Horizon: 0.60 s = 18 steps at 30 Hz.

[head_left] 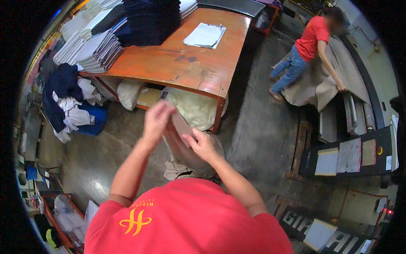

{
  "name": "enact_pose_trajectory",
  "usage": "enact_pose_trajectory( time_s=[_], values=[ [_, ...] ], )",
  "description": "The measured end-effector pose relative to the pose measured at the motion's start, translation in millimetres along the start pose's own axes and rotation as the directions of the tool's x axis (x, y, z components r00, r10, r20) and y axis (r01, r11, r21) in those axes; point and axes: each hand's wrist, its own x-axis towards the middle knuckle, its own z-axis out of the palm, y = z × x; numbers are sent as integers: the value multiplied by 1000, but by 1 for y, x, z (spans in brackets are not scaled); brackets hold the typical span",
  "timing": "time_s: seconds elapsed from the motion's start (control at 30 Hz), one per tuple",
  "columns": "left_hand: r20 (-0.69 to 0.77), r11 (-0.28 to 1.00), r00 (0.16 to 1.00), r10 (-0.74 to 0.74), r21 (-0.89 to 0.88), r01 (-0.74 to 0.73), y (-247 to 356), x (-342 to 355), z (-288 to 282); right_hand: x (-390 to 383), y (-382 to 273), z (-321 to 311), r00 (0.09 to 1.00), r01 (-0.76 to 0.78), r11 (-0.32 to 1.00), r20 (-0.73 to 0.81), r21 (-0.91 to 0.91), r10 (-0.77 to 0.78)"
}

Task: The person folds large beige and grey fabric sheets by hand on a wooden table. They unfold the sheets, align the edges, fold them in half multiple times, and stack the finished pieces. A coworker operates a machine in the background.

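In front of my chest I hold a long, folded taupe fabric strip (181, 125). My left hand (158, 118) is closed at its upper end, slightly blurred by motion. Lower and to the right, my right hand (199, 144) grips the same strip, thumb across its face. More grey-beige cloth (179, 167) hangs beneath my hands, in front of the red shirt I wear.
An orange worktable (203, 67) holds folded fabric stacks (144, 23) and a clipboard (205, 34), with white bags (190, 108) underneath. A blue bin (95, 120) overflows with cloth at left. A co-worker (308, 42) handles beige material (338, 63) beside right-hand machinery (353, 118).
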Motion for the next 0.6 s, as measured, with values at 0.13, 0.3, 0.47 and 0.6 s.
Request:
enact_pose_trajectory(
  time_s=[0.13,0.3,0.47,0.6],
  values=[
    [-173,985,970,172,26,-170,42,84,-62,-9,23,-25,963,12,1000,269,-8,-9],
    [-212,973,951,226,93,-210,86,199,-130,-45,81,-62,858,190,976,501,-103,-114],
    [-198,890,903,380,345,-299,132,307,-206,-119,174,-89,757,65,983,651,-173,64],
    [-228,870,899,374,422,-255,184,331,-245,-196,258,-117,355,-45,726,668,-686,654]
  ],
)
